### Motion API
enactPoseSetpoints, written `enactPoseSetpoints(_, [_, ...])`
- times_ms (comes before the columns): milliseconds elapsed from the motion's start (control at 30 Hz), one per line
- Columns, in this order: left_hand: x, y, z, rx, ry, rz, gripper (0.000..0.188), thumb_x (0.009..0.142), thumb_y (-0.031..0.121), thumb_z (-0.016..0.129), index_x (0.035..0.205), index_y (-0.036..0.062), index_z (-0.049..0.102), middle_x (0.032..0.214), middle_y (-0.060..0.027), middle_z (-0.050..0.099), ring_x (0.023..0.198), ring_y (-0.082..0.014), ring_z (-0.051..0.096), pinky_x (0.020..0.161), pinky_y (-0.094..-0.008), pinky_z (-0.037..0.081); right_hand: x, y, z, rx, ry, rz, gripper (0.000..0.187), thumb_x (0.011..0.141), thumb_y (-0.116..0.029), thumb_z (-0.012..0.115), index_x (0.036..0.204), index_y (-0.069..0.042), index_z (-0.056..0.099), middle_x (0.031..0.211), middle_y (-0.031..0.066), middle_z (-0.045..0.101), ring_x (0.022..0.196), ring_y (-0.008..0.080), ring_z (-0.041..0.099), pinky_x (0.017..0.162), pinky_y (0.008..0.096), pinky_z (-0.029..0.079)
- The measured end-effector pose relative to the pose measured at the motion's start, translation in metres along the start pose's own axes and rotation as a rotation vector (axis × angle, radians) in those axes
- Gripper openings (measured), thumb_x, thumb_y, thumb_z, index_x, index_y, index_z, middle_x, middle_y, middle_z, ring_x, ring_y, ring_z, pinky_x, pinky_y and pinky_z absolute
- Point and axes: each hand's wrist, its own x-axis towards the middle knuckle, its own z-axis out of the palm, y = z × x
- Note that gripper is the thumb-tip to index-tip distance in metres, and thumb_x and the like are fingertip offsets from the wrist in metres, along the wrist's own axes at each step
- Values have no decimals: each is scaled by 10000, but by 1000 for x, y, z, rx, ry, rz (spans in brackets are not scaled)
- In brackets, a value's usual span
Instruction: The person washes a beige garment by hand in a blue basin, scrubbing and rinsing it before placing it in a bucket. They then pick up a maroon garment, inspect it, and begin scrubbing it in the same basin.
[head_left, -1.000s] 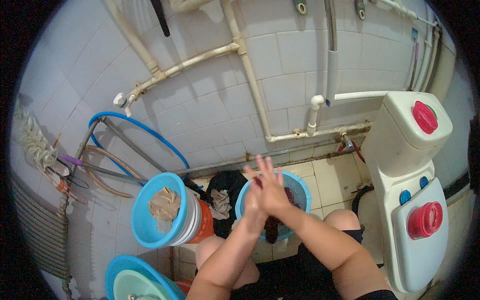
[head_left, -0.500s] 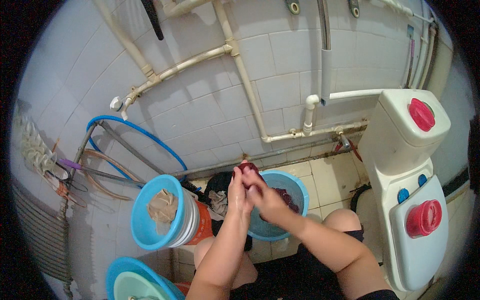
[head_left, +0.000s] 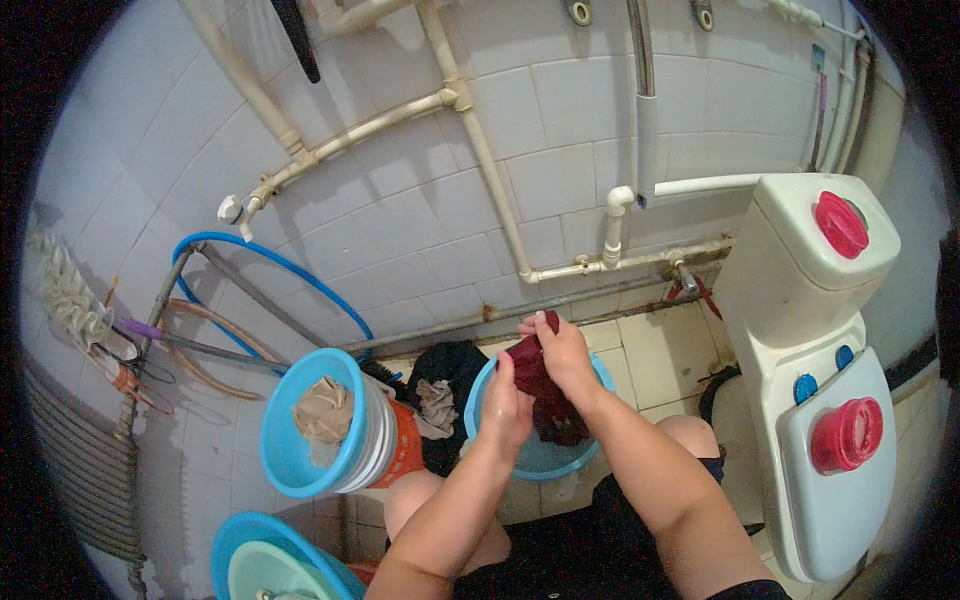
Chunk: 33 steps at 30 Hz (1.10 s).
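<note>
A dark red wet cloth (head_left: 538, 385) hangs between my hands, its lower part down in a light blue basin (head_left: 560, 466) on the floor. My left hand (head_left: 508, 405) grips the cloth's left edge near the basin's rim. Higher up and to the right, my right hand (head_left: 562, 352) is closed on its upper part, with a bit of the fabric sticking up past the fingers. Greyish water shows in the basin around the cloth. What kind of garment it is, I cannot make out.
A blue bucket (head_left: 350, 470) with a beige cloth (head_left: 325, 410) stands left, with nested basins (head_left: 240, 525) nearer me. Dark clothes (head_left: 450, 365) and a greyish cloth (head_left: 436, 400) lie beside the basin. At right is a toilet (head_left: 800, 300) bearing red containers (head_left: 848, 436). Pipes (head_left: 490, 180) cross the tiled wall.
The hands were together, the cloth bunched between them. Now they are apart and the cloth is spread, hanging down into the basin. The right hand has moved up and right.
</note>
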Motion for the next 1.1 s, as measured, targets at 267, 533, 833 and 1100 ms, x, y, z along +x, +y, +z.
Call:
enactPoseSetpoints(267, [22, 40, -7, -174, 92, 144, 398, 960, 357, 317, 1162, 41, 449, 1216, -110, 493, 1130, -224, 462, 953, -361, 373, -68, -35, 16, -245, -62, -627, 310, 734, -71, 586, 1024, -9, 496, 1141, 194, 505, 1064, 378, 476, 879, 420, 411])
enactPoseSetpoints(533, [-2, 25, 4, -41, -80, 38, 464, 965, 348, 295, 1282, 19, 374, 1318, -113, 420, 1223, -231, 387, 1024, -364, 306, -53, -32, 13, -467, -109, -486, 321, 697, -47, 593, 992, 11, 482, 1076, 209, 473, 1031, 387, 448, 904, 419, 380])
enactPoseSetpoints(833, [19, 37, -20, -164, -132, 157, 534, 946, 374, 355, 1345, 25, 293, 1417, -116, 285, 1296, -251, 287, 1063, -351, 235, -86, -40, 34, -195, -324, -650, 529, 828, -68, 485, 1334, -26, 340, 1436, 166, 232, 1352, 302, 156, 1081, 401, 149])
enactPoseSetpoints(1100, [-20, 7, 4, -53, -76, 31, 416, 970, 326, 283, 1303, 91, 365, 1350, -79, 384, 1200, -199, 405, 1012, -364, 315, -24, -13, 23, -378, -24, -397, 419, 905, -209, 420, 1313, -110, 413, 1439, 135, 240, 1348, 295, 167, 1079, 466, 90])
